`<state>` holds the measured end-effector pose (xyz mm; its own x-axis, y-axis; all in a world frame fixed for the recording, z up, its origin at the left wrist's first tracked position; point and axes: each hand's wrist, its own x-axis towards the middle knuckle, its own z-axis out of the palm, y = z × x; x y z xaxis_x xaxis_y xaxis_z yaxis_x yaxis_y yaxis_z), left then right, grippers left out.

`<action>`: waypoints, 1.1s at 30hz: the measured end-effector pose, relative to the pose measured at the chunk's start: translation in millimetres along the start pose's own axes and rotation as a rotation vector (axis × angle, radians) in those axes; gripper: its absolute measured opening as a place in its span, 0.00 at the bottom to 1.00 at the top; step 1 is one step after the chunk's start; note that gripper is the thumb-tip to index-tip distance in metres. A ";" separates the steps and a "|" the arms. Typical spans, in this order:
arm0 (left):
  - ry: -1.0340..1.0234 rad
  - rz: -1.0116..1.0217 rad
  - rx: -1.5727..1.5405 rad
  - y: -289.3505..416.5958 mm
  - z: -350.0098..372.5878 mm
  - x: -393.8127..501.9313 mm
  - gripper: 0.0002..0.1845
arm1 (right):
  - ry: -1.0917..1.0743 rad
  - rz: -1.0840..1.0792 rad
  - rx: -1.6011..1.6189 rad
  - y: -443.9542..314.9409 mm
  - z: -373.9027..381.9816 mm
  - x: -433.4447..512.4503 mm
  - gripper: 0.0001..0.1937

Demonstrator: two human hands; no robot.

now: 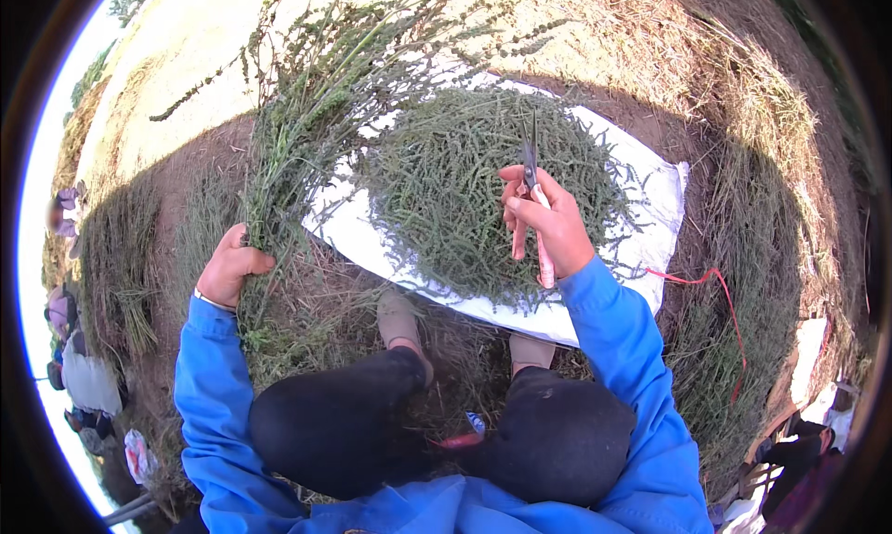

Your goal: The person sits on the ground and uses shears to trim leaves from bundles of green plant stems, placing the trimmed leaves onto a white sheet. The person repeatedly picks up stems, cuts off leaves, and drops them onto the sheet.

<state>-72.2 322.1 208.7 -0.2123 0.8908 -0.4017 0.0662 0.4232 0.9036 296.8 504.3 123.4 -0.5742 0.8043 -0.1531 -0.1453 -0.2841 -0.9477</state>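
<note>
My left hand (233,265) grips the lower stems of a large bunch of leafy plant stalks (300,130), which fans upward and to the right. In my right hand (547,220) is a pair of scissors (530,157) with taped pinkish handles, its narrow blades pointing up and slightly parted. Below the scissors lies a broad heap of cut green seed-head sprigs (453,199) on a white woven plastic sheet (662,178). The tips of the held bunch reach over the sheet's upper left part.
Cut stalks lie at left (118,269) and right (739,255). A red plastic string (732,304) trails beside the sheet. Several people are at the far left edge, near a white sack (90,380). A small plastic bag (139,457) stands lower left. My feet are at the sheet's near edge.
</note>
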 end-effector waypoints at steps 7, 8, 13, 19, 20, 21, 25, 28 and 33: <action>0.047 -0.021 0.013 -9.7 -3.0 3.0 0.21 | 0.160 0.053 0.086 9.3 -9.3 -3.6 0.15; 0.039 -0.031 0.018 -9.5 -5.3 1.9 0.21 | 0.183 0.054 0.110 7.8 -9.1 -6.6 0.15; 0.005 -0.048 -0.003 1.2 5.5 -5.7 0.18 | 0.077 0.063 -0.041 11.8 -25.6 -19.3 0.16; 0.036 -0.028 0.040 2.4 11.1 -7.4 0.20 | -0.001 0.096 -0.129 -2.0 -29.9 -8.7 0.19; 0.032 -0.023 0.057 0.8 10.0 -7.0 0.20 | -0.022 0.120 -0.141 -4.1 -29.6 -7.3 0.19; 0.033 -0.017 0.073 -0.4 9.3 -6.6 0.21 | -0.011 0.106 -0.108 -2.5 -29.0 -7.2 0.19; -0.002 -0.053 0.054 1.6 12.3 -5.3 0.21 | -0.001 0.099 -0.023 -2.5 -27.5 -6.4 0.18; -0.014 -0.059 0.056 -0.3 13.9 -5.0 0.20 | 0.048 0.091 0.048 -5.6 -28.8 1.1 0.16; 0.042 -0.065 0.047 -7.9 9.4 -4.6 0.18 | 0.148 0.021 0.215 -8.9 -25.2 -11.3 0.13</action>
<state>-62.5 316.2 202.0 -0.2579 0.8541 -0.4516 0.0964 0.4878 0.8676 324.9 510.9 126.4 -0.4571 0.8603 -0.2260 -0.3114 -0.3927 -0.8653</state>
